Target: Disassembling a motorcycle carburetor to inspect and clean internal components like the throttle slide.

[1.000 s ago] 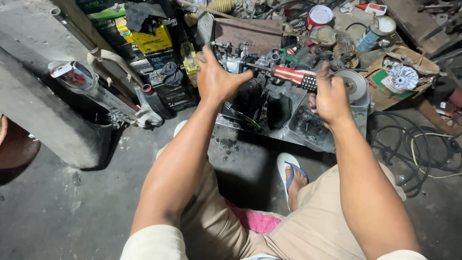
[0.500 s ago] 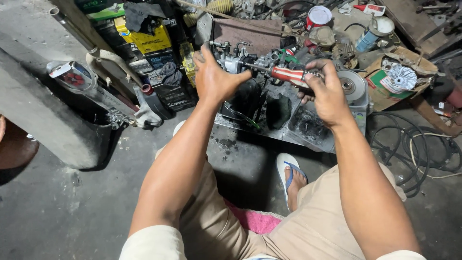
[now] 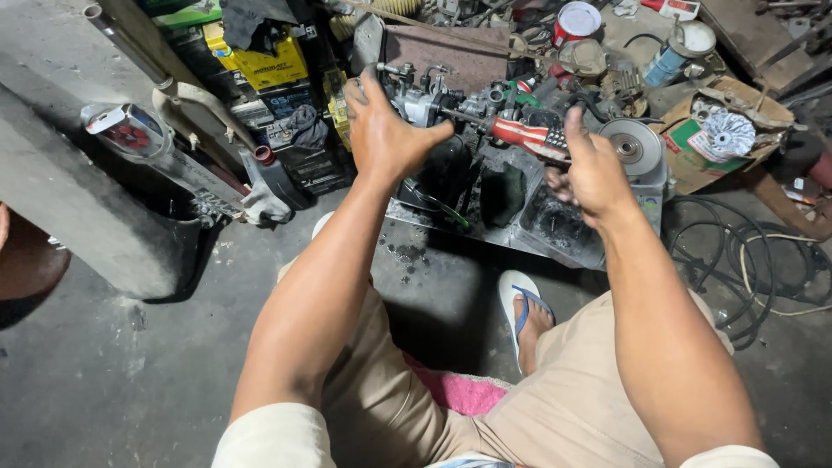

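- Carburettor: small grey metal body with brass fittings, held up over a black tray of dark parts, in front of the seated person's knees.
- Left hand: clamped around the carburettor from the near side, thumb stretched to the right, fingers wrapped over the top.
- Right hand: closed on the red-and-white striped handle of a screwdriver; the shaft runs left and its tip meets the carburettor's side.
- Handling, judged: a cast metal part, stiff, fairly heavy for its bulk, probably oily and so slippery. Thin fittings and levers stick out and could bend; hold belongs on the main body, as the left hand has it.
- Surroundings: grinder disc just beyond the right hand; spray can and cardboard box farther right; yellow battery and chrome exhaust pipe to the left; black cables on the concrete floor.
- Blue-strapped sandal under the right forearm.
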